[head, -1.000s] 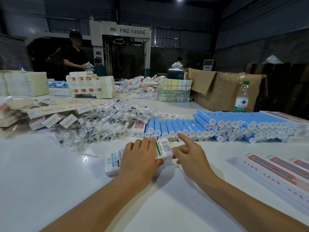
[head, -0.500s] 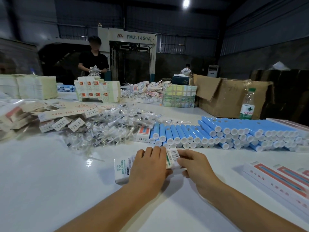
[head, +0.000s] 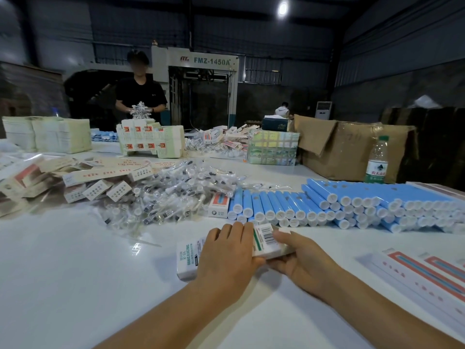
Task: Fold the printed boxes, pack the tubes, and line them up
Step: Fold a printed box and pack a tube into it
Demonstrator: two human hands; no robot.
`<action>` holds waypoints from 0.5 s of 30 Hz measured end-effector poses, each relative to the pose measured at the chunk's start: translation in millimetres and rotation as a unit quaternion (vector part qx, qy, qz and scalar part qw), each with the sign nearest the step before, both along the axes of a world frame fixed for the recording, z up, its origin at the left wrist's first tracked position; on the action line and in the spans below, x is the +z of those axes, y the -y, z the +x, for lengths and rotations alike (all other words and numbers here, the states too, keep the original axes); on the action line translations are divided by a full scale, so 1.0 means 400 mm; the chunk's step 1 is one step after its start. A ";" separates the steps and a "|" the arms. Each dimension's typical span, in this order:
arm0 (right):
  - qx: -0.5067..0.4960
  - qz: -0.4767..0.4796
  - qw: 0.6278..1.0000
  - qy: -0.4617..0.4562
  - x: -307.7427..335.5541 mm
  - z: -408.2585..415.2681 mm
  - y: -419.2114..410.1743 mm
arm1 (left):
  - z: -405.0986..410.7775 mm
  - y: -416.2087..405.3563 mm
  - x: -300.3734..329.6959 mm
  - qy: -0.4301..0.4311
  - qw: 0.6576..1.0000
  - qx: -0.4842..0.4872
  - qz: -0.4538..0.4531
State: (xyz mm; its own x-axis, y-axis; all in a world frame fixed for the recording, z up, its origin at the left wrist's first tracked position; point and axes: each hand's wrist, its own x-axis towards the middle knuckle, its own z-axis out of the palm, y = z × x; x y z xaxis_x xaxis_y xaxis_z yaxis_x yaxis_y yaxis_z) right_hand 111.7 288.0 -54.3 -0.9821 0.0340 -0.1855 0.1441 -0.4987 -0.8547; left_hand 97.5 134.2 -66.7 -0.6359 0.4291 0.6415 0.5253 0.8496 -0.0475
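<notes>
Printed box (head: 264, 239) flat, long axis left-right, barcode end rightward, in both hands' grip.

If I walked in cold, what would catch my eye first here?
Probably the blue tubes stacked in rows at centre right. In front of them both hands, left hand and right hand, hold a white box. To the left lies a heap of clear packets.
</notes>
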 end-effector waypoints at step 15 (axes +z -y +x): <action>-0.105 0.439 0.884 -0.119 -0.017 0.042 0.068 | 0.009 -0.022 -0.010 -0.030 0.998 0.032 -0.050</action>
State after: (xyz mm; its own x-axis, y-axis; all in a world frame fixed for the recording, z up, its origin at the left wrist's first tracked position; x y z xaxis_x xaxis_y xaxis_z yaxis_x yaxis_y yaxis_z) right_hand 128.3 261.0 -61.1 -0.9443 0.2490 0.2151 -0.1095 0.3787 -0.9190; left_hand 101.2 142.9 -70.5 -0.6258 0.4521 0.6356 0.4630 0.8711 -0.1637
